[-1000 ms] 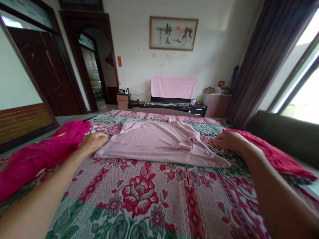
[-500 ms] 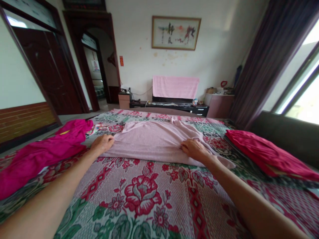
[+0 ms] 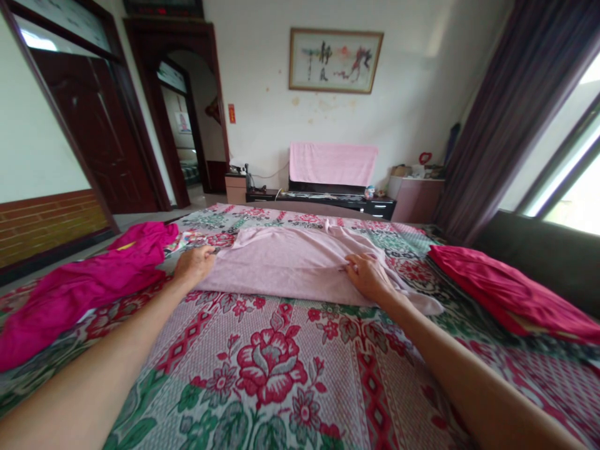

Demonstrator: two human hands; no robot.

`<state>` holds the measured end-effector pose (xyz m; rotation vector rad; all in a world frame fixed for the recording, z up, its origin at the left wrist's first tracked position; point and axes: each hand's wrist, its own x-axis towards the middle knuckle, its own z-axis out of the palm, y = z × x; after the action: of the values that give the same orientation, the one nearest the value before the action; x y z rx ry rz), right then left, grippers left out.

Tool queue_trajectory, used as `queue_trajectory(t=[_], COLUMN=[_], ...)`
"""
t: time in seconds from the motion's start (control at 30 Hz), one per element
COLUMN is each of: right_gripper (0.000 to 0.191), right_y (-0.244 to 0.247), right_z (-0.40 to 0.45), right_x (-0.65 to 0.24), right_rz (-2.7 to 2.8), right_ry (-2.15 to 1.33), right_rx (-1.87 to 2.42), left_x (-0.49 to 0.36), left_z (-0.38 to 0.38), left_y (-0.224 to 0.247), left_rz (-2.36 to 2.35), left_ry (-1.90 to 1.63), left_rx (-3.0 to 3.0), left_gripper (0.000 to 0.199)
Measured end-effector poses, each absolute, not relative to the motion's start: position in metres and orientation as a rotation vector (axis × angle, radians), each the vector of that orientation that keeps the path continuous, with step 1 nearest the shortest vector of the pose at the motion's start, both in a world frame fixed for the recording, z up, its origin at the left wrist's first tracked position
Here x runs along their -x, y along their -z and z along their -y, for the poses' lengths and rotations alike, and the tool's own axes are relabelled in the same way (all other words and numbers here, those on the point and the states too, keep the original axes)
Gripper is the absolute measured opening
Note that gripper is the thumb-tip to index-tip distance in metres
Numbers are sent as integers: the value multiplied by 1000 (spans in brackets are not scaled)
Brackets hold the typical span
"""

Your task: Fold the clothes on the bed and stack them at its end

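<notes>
A pale pink garment, which looks like a shirt point(image 3: 285, 265), lies spread across the flowered bedspread point(image 3: 272, 369), its near edge folded over in a long strip. My left hand point(image 3: 194, 265) is closed on the shirt's left end, fingers pinched together. Toward the right side, my right hand point(image 3: 368, 278) has its fingers curled on the cloth, gripping the folded layer. Part of the shirt trails out past my right wrist. Cloth and knuckles hide the fingertips of both hands.
Crumpled magenta clothing point(image 3: 89, 281) lies at the left. A folded stack of red clothing point(image 3: 510, 290) sits at the right. Beyond the bed stands a low black cabinet point(image 3: 319, 203) with a pink towel point(image 3: 332, 164) over something on it.
Both hands have shifted slightly with their grip on the shirt, and the fold's edge lies a little farther from me. The camera view has turned a little left.
</notes>
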<state>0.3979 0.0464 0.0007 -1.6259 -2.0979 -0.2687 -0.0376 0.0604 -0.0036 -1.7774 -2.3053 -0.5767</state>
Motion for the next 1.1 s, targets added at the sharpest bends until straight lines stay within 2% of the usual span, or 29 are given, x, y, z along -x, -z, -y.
queue_trajectory(t=[0.13,0.27,0.53,0.7,0.8,0.93,1.1], right_gripper=[28,30,30,22,21,25,30], right_y=[-1,4,18,13,0,-20,-19], right_z=[-38,-27,-17,-18,-24,-35,-42], right_x=[-395,-382,-371,-372,-384,-426,-484], right_rz=[2089,2263,2419,2422,2295,1929,1713], right_ry=[288,134,70,23,33,206,117], right_rx=[1470,1188,958,935,1124,1683,2151], left_x=[28,11,4,12,11,11,10], left_z=[-55,-52,-44,-45,-44,-44,-48], left_y=[1,9,14,15,13,9,7], left_rz=[2164,1999,2225,2246,2228,2237,2150], left_ry=[582,474,-58,-91,-35,-22,132], left_rx=[1830,2050,2283,2320,2349,2368,2311], left_gripper=[40,43,100,107,106,107,93])
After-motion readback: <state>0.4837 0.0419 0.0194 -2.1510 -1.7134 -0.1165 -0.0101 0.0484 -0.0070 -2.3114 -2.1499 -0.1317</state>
